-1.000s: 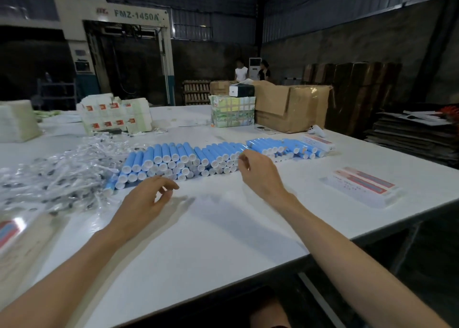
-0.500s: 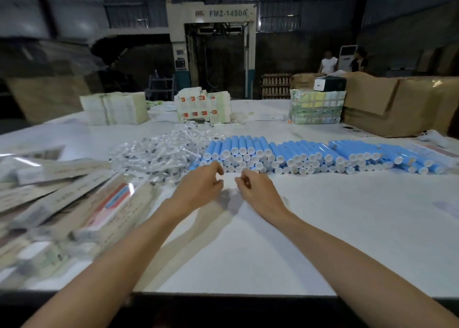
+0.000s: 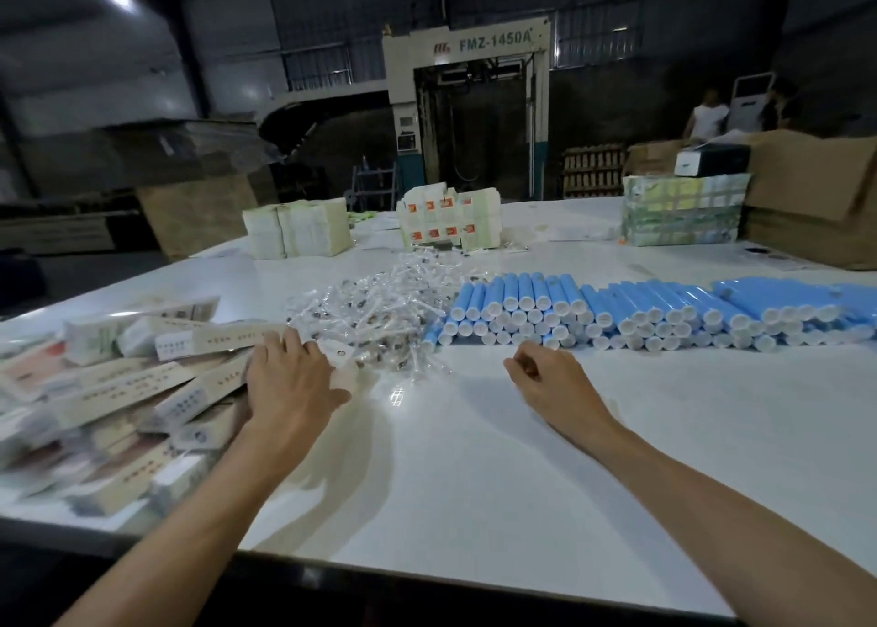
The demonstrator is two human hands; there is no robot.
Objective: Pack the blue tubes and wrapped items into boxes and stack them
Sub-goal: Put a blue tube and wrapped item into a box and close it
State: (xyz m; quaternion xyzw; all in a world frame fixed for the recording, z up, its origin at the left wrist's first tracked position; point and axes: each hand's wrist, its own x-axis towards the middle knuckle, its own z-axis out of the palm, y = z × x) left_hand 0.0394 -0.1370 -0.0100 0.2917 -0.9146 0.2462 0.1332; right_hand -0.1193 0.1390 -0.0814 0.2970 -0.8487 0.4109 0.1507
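Hands hover near the front edge of the white tabletop (image 3: 474,460): left hand (image 3: 289,384), fingers (image 3: 280,346) spread, touches the heap of long beige cardboard boxes (image 3: 142,389) at the left edge; right hand (image 3: 550,384) loosely curled, empty. Mid-tabletop lie clear-wrapped items (image 3: 375,313) and stacked light-blue plastic tubes (image 3: 617,308), likely light, smooth, apt to roll; grip round the barrel.

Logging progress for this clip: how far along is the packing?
Done: nothing clearly; whether the piled cartons are filled cannot be told. In hand: the left hand touches them; the right hand holds nothing. Left: blue tubes and wrapped items lie loose on the table.
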